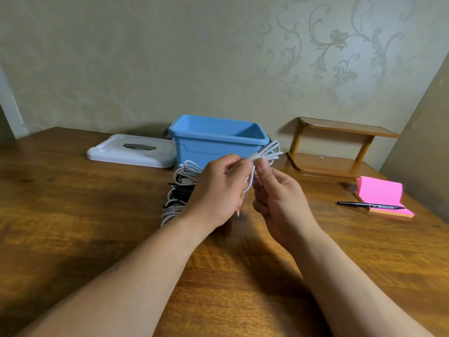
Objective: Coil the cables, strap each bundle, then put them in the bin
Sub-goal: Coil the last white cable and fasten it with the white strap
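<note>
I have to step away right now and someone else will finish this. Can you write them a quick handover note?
Left hand and right hand both pinch the white bundle at its strap, held above the table. More white and black cables lie in a pile before the open blue bin; its lid lies beside it. Done: one cable coiled. Left: finish strapping, bin it, then work through the pile.

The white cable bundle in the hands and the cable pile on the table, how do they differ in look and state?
The held bundle is in the air, pinched by the left hand and the right hand; the cable pile lies on the table before the blue bin.
The held bundle is all white; the cable pile mixes white and black.
Both are looped cable, both outside the bin.
</note>
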